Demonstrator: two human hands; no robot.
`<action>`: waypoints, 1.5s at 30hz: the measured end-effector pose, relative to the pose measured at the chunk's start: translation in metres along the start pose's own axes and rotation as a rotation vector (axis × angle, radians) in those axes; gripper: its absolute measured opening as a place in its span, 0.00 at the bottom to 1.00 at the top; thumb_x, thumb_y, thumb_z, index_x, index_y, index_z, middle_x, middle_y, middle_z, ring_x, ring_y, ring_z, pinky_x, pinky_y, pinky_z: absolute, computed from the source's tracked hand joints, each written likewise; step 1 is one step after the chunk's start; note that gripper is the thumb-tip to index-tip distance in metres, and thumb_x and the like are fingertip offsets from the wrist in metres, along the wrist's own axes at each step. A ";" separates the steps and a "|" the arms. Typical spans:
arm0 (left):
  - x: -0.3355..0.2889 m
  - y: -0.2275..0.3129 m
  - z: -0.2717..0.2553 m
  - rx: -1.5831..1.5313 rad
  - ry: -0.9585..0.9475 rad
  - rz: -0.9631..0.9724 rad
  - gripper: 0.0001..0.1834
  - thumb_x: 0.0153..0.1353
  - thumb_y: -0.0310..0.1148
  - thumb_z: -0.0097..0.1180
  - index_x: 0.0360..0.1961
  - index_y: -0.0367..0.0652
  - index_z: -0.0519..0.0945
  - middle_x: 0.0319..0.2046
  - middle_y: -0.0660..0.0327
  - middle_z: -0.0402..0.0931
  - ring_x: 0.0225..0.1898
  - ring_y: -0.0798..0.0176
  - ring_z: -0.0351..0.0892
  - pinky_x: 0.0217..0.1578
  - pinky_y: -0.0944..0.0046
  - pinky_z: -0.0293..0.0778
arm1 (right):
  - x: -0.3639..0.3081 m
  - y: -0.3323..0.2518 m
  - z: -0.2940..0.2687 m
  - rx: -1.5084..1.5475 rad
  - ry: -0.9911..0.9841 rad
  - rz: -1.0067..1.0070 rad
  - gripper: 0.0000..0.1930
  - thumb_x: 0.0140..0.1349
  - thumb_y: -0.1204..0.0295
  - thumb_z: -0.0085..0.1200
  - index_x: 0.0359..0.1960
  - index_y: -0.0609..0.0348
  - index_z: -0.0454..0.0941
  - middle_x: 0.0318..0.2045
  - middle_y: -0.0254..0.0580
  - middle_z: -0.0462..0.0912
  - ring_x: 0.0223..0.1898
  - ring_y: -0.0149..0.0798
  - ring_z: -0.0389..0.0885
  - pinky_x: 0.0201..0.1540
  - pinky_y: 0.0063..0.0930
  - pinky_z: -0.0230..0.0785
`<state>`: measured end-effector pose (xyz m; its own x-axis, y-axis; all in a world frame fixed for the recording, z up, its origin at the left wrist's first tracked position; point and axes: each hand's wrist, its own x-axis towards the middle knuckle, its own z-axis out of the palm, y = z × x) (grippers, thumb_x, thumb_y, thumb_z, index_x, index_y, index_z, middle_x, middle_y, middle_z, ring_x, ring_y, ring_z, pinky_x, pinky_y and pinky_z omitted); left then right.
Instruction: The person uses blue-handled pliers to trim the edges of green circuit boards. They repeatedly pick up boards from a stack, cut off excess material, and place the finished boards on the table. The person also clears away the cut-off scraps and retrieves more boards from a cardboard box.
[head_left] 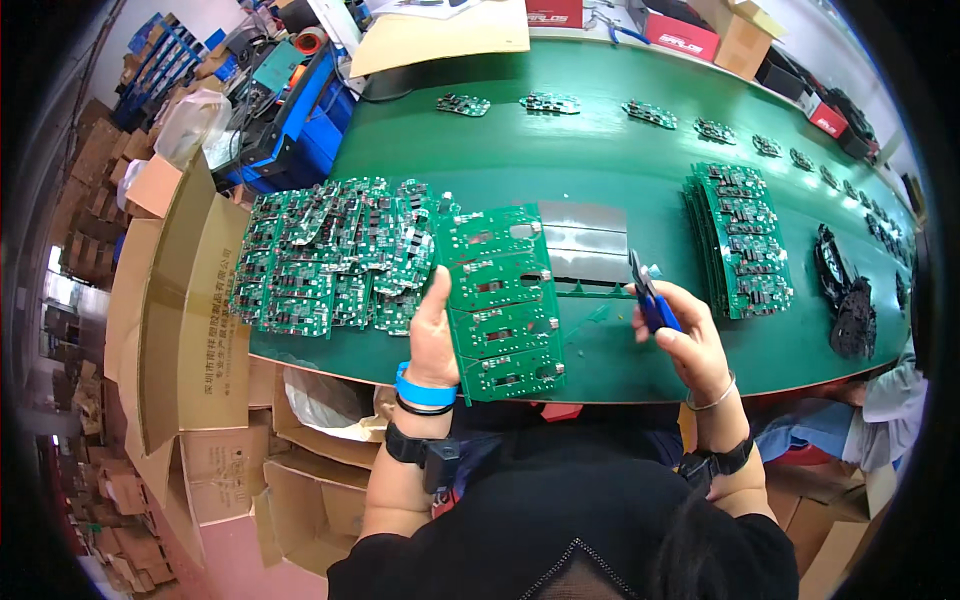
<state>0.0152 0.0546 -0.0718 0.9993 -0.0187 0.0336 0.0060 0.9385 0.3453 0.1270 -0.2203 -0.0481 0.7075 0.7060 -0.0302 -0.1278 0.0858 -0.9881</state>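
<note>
My left hand [433,335] grips a green circuit board panel [505,305] by its left edge, thumb on the face. Several joined boards make up the panel, tilted above the table's front edge. In my right hand [690,345] is a pair of blue-handled cutting pliers [648,295], jaws pointing up and a little left, apart from the panel. Between the two lies a grey sheet [585,240] on the table, with thin green scraps [590,318] near it. The fingers of my left hand behind the panel are hidden.
Piled circuit boards [340,255] cover the table's left, and a stacked row of panels [740,240] stands right. Small boards [550,103] line the far side. Black plastic parts [845,295] lie far right, near another person's sleeve [890,410]. An open carton [215,330] stands left.
</note>
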 end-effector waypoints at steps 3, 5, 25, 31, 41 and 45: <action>-0.003 -0.004 0.006 0.116 0.057 -0.012 0.32 0.71 0.52 0.35 0.67 0.40 0.58 0.61 0.47 0.66 0.59 0.45 0.71 0.57 0.42 0.70 | 0.019 -0.007 0.028 -0.219 -0.022 -0.054 0.25 0.52 0.70 0.63 0.53 0.61 0.73 0.41 0.36 0.77 0.41 0.26 0.74 0.46 0.20 0.67; -0.005 -0.004 0.006 0.194 0.127 -0.016 0.28 0.74 0.46 0.32 0.68 0.42 0.56 0.62 0.49 0.65 0.59 0.48 0.70 0.56 0.46 0.72 | 0.032 -0.014 0.041 -0.796 0.055 -0.403 0.27 0.48 0.71 0.63 0.54 0.57 0.73 0.43 0.41 0.76 0.45 0.37 0.74 0.51 0.31 0.64; -0.013 -0.009 0.035 0.596 0.182 0.082 0.26 0.75 0.42 0.32 0.68 0.41 0.56 0.60 0.54 0.67 0.58 0.59 0.72 0.56 0.57 0.73 | 0.045 -0.030 0.063 -1.377 0.210 -0.626 0.31 0.40 0.70 0.63 0.53 0.52 0.74 0.43 0.41 0.75 0.45 0.45 0.71 0.51 0.40 0.59; -0.015 -0.008 0.034 0.568 0.182 0.062 0.25 0.75 0.42 0.34 0.66 0.40 0.58 0.58 0.55 0.69 0.55 0.61 0.74 0.53 0.60 0.75 | 0.044 -0.028 0.060 -1.358 0.225 -0.641 0.32 0.41 0.69 0.64 0.54 0.52 0.74 0.42 0.41 0.75 0.44 0.44 0.71 0.49 0.39 0.59; -0.014 -0.009 0.034 0.609 0.181 0.068 0.24 0.74 0.42 0.34 0.65 0.39 0.59 0.57 0.55 0.70 0.55 0.62 0.74 0.52 0.62 0.75 | 0.042 -0.026 0.060 -1.372 0.219 -0.609 0.31 0.42 0.68 0.64 0.54 0.52 0.74 0.41 0.40 0.75 0.43 0.43 0.71 0.47 0.39 0.59; -0.014 -0.009 0.036 0.558 0.182 0.055 0.24 0.75 0.41 0.34 0.66 0.40 0.58 0.58 0.54 0.69 0.55 0.61 0.74 0.53 0.61 0.75 | 0.045 -0.026 0.060 -1.406 0.236 -0.691 0.30 0.43 0.69 0.64 0.53 0.53 0.74 0.39 0.40 0.75 0.41 0.43 0.72 0.45 0.38 0.60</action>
<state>-0.0001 0.0339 -0.0421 0.9883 0.1307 -0.0790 -0.0177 0.6120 0.7907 0.1207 -0.1486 -0.0146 0.4588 0.6762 0.5764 0.8753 -0.4556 -0.1622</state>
